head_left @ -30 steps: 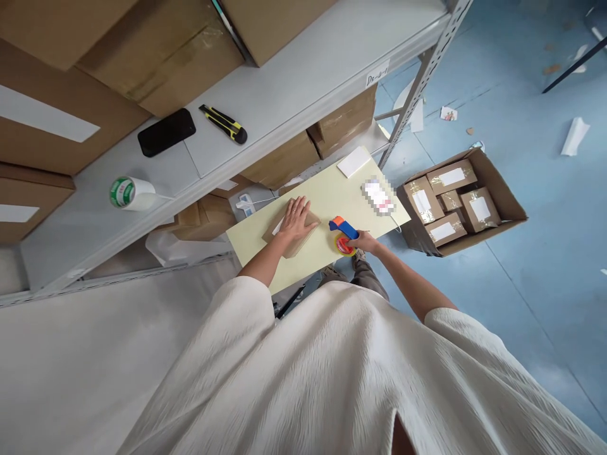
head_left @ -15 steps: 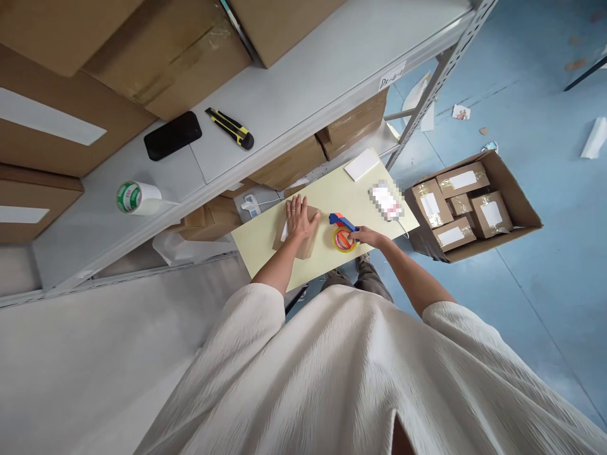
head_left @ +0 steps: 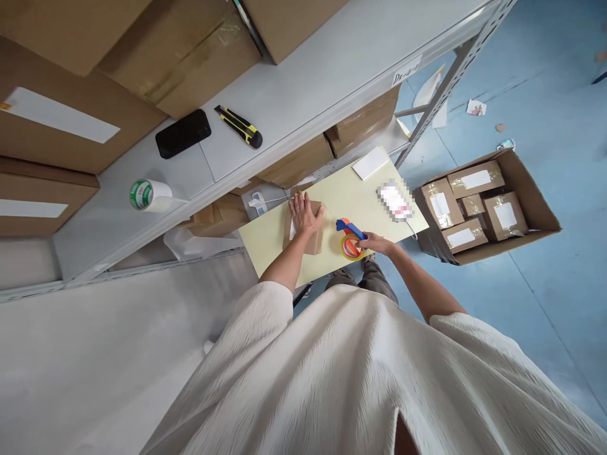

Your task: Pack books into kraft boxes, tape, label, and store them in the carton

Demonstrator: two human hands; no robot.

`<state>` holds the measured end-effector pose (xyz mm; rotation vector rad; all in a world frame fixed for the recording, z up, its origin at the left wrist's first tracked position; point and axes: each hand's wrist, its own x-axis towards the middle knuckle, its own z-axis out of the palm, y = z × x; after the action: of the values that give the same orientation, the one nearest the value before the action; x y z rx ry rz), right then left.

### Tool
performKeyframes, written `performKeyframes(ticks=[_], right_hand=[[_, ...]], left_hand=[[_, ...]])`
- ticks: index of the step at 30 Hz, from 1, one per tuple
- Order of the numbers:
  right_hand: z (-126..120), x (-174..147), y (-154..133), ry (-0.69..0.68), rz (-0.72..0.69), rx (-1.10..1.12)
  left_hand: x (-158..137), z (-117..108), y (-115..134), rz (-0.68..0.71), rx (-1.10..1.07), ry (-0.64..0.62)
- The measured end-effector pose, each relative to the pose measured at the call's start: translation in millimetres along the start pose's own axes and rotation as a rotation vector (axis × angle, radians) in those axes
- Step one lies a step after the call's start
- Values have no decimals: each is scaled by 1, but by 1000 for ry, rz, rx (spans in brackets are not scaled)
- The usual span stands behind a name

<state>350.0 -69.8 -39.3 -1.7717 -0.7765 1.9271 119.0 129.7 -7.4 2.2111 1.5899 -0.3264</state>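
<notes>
My left hand (head_left: 306,216) lies over a small brown cardboard box (head_left: 317,243) on the pale yellow table (head_left: 263,243). Its fingers are stretched out across the top, partly over a white label. To the right, my right hand (head_left: 375,243) grips a blue and orange tape dispenser (head_left: 351,230) fitted with a roll of yellowish tape. The dispenser is just above or on the table, beside the box; I cannot tell whether it touches the surface.
A white pad (head_left: 370,163) and a blurred-out phone-like item (head_left: 395,201) lie on the table. An open carton (head_left: 540,208) of labelled boxes stands right. The shelf (head_left: 303,95) holds a box cutter (head_left: 239,126), black phone (head_left: 183,134), label roll (head_left: 150,195) and large cartons (head_left: 184,57).
The whole view has shifted slightly, so things appear further right. The left hand stays on the box, which looks turned a little; the right hand still grips the tape dispenser.
</notes>
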Motion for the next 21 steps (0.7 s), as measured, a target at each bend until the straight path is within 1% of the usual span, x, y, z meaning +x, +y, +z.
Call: performKeyframes(ticks=[4,8,10,12,14,16,17,18,19,20,21], right_hand=[[-2,-19,9,-48,3,97],[-3,-37,22,-48,35,124],[-1,-39,25,-9,37,113],[1,-37,27,30,29,104],[3,-32,27,43,9,105],[4,-27,29,33,1,102],[4,-25,30,30,3,99],[3,-23,32,29,5,98],[3,-21,34,25,7,98],[1,-19,36,21,8,99],[0,-17,38,12,7,103]], left_hand=[[7,1,1,-77,15,40],[24,1,5,-243,-21,54],[33,0,8,-312,-74,108],[39,-2,10,-350,-88,173],[39,-4,10,-347,-48,152],[30,-6,6,-295,-4,96],[23,-6,2,-240,6,93],[15,-5,-3,-163,9,115],[6,-3,-9,-58,9,153],[-3,0,-16,85,8,162],[-12,4,-23,248,7,136]])
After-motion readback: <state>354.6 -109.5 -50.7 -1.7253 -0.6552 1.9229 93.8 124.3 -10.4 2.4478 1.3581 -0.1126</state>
